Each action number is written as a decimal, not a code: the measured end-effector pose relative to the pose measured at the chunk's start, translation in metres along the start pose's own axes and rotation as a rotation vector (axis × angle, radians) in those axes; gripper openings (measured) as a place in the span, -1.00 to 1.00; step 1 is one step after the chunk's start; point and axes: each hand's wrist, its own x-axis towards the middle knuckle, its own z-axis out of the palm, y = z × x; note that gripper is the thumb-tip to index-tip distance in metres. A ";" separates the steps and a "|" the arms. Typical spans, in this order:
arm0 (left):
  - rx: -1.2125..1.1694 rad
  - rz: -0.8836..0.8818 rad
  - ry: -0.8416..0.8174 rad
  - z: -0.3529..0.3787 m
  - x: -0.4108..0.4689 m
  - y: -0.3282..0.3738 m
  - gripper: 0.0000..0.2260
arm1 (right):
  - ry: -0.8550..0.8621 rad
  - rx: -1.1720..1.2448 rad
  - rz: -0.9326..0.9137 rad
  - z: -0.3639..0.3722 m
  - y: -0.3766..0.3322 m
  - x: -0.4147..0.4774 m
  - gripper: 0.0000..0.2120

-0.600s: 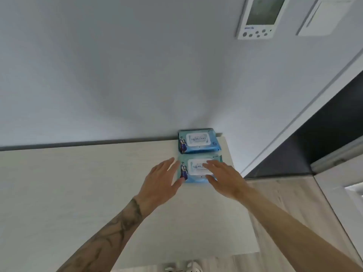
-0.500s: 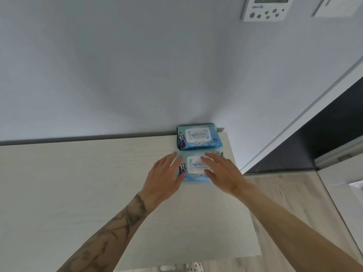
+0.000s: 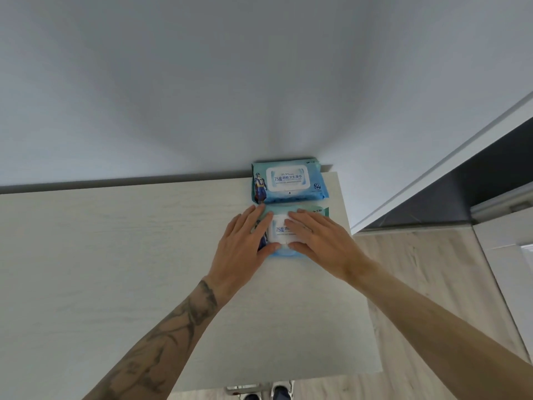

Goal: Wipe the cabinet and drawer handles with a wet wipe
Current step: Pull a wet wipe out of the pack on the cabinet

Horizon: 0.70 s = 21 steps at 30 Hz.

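Two blue wet-wipe packs lie on the pale wooden cabinet top point(image 3: 115, 269) at its far right corner. The far pack point(image 3: 290, 181) sits against the wall, untouched. The near pack point(image 3: 281, 230) lies just in front of it. My left hand point(image 3: 245, 246) rests flat on the near pack's left side, fingers straight, thumb at its front edge. My right hand point(image 3: 320, 241) lies flat on its right side, fingers over the white lid. A metal handle point(image 3: 243, 388) peeks out below the cabinet's front edge.
A grey wall point(image 3: 202, 82) rises behind the cabinet. To the right are a white door frame point(image 3: 432, 174), a dark doorway and a light wood floor point(image 3: 432, 284). My shoes point(image 3: 281, 392) show at the bottom edge.
Both hands have moved forward and settled onto the near pack, covering more of it. The camera has tilted down, so the wall panel at the top has left the view.
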 end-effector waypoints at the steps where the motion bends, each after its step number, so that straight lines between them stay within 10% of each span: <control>1: -0.004 -0.007 -0.004 0.001 0.001 0.000 -0.31 | 0.016 -0.016 -0.021 0.000 0.001 0.000 -0.55; 7: -0.072 -0.012 0.028 0.002 0.001 0.001 -0.30 | 0.070 -0.037 -0.049 -0.009 -0.003 0.001 -0.65; 21: -0.121 0.006 0.016 0.008 0.012 -0.005 -0.17 | 0.235 0.305 0.539 -0.013 0.006 0.038 -0.59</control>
